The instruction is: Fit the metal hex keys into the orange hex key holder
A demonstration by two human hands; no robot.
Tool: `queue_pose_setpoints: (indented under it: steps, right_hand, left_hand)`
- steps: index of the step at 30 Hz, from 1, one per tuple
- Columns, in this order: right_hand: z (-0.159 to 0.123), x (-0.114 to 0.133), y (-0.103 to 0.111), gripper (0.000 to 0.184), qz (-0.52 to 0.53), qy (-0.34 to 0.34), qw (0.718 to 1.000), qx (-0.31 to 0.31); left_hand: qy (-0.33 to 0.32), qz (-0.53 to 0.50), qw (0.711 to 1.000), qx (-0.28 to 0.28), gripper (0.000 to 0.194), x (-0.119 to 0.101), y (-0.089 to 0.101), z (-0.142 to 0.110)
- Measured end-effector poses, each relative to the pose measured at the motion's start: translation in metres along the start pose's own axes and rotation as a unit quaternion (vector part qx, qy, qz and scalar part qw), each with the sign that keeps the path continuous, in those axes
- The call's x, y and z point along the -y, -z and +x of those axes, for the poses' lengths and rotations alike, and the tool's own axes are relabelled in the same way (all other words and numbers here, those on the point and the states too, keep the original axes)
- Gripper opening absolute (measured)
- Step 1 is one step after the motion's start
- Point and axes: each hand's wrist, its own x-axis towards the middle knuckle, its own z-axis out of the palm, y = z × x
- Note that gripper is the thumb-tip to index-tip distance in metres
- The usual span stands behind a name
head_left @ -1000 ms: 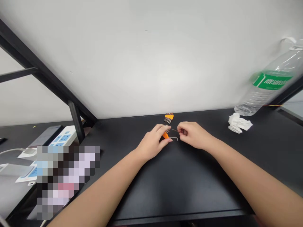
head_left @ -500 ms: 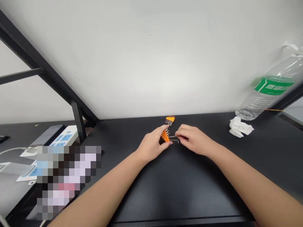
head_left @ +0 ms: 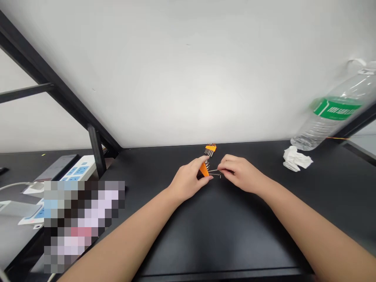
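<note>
My left hand (head_left: pixel 188 178) is closed around an orange hex key holder (head_left: pixel 204 170) just above the black desk. Several metal keys stick out of it, and one bent hex key (head_left: pixel 216 174) points to the right. Beside it, the fingers of my right hand (head_left: pixel 239 172) pinch the end of a thin hex key (head_left: pixel 213 170) that reaches to the holder. Whether that key sits in the holder cannot be made out. Behind my left fingertips lies a second orange holder (head_left: pixel 210 148) with several metal bits, near the wall.
Crumpled white tissue (head_left: pixel 296 159) lies on the desk (head_left: pixel 220 235) at the right, by a clear plastic bottle (head_left: pixel 331 117) with a green label. To the left are a black metal frame (head_left: pixel 73 109), a white power strip (head_left: pixel 80 168) with cables, and a blurred-out object (head_left: pixel 88 219).
Both hands keep nearly the same pose on the holder and key. The whole view has shifted very slightly.
</note>
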Motion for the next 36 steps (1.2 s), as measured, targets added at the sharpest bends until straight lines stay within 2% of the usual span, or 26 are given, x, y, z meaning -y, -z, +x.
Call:
queue_pose_setpoints:
  steps: [11, 17, 22, 28, 36]
  right_hand:
    - [-0.002, 0.006, 0.002, 0.024, -0.019, 0.0, 1.0, 0.021]
    - [-0.003, 0.007, 0.002, 0.023, -0.034, -0.001, 0.998, 0.045]
    - [-0.003, 0.008, 0.001, 0.024, -0.037, -0.007, 0.999, 0.036]
    - [-0.005, 0.011, 0.0, 0.027, -0.102, -0.002, 0.993, 0.053]
    - [-0.006, 0.007, -0.001, 0.03, -0.12, 0.012, 0.991, 0.059]
  left_hand:
    - [-0.016, 0.026, 0.999, 0.016, 0.061, -0.001, 0.0, 0.0]
    - [-0.034, 0.037, 0.998, 0.045, 0.063, 0.001, 0.0, 0.0]
    - [-0.033, 0.038, 0.998, 0.047, 0.063, 0.002, 0.0, 0.0]
    - [-0.05, 0.034, 0.997, 0.047, 0.059, 0.002, 0.001, -0.001]
    - [-0.068, 0.037, 0.995, 0.058, 0.059, 0.001, 0.002, -0.001]
